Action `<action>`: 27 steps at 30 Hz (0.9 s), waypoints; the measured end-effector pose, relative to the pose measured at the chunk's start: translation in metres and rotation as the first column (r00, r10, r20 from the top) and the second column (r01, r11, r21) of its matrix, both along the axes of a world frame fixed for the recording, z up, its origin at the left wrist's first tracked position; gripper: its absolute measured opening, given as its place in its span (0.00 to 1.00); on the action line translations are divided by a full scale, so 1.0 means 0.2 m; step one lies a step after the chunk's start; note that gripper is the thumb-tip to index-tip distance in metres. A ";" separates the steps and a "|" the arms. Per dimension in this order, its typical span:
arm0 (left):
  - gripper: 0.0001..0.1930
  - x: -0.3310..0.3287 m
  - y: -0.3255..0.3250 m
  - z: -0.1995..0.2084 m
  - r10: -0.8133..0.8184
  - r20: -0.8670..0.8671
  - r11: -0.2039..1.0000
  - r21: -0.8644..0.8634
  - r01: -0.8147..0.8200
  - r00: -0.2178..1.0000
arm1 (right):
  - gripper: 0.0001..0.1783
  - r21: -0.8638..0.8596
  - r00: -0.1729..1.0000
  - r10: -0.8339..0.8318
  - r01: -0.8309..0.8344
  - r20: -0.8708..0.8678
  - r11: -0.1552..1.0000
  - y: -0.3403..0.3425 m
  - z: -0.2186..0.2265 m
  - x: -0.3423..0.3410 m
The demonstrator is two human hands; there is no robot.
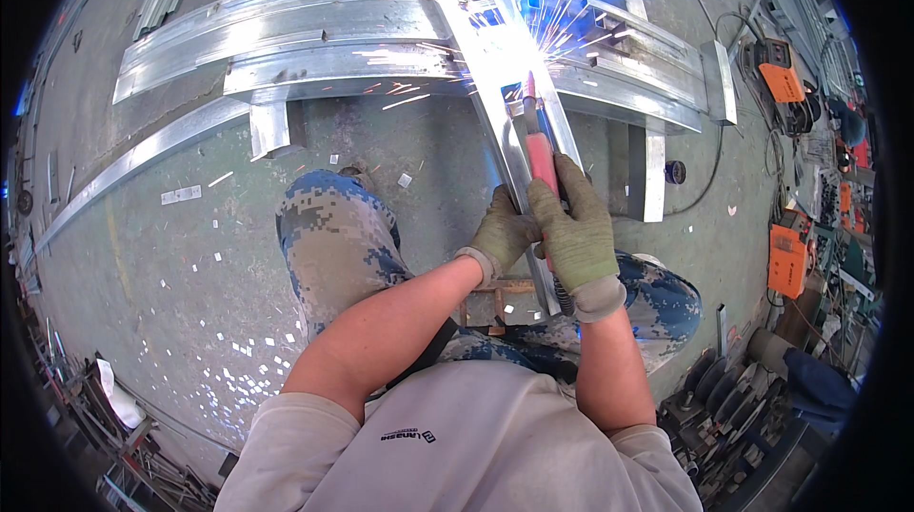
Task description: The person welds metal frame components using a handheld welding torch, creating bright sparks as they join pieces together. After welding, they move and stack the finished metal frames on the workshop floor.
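My right hand (578, 234), in an olive work glove, is closed round the red handle of a welding torch (541, 159). The torch's dark, bent neck points away from me to a white-blue arc, with sparks flying out on both sides. A narrow frame of two long silvery metal rails (464, 31) runs from between my knees to the far edge. Its part at the arc is lost in glare. My left hand (505, 233), gloved too, is wrapped round the left rail's near part, right beside my right hand; some of its fingers are hidden.
Several wide metal channels (286, 64) lie crosswise under the frame, raised on metal supports (270, 129). Orange machines (788, 260) with cables stand along the right side. Small bright metal scraps (219, 398) litter the floor at left. Dark discs (709, 374) sit near right.
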State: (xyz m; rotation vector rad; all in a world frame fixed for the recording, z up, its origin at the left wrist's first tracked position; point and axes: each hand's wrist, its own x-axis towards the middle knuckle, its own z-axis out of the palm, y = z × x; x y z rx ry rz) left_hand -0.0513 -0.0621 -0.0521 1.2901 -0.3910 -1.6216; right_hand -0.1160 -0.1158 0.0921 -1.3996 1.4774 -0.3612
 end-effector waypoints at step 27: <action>0.35 -0.05 -0.02 -0.27 0.158 -0.319 0.987 0.021 -0.160 0.934 | 0.35 0.020 1.000 0.018 -0.018 0.014 1.000 -0.03 0.02 0.03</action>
